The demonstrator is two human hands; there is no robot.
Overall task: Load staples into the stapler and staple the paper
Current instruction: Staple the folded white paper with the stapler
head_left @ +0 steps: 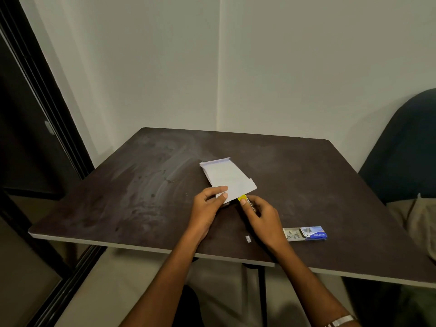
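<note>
While left hand (207, 204) pinches paper (227, 178) steady mid-surface (330, 185), right hand (259, 214) grips stapler (245, 200) at paper's near corner, lining up staple; staple box (305, 233) open near front edge.

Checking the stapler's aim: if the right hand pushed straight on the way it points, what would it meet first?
Probably the paper: the right hand points the stapler at its near edge, seemingly already touching.

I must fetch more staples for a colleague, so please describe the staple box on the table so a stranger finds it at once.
Start at the dark table and follow its near edge toward the right. The staple box lies flat there, just right of the right hand. It alone has a blue sleeve, slid half off a pale tray of staples.
</note>
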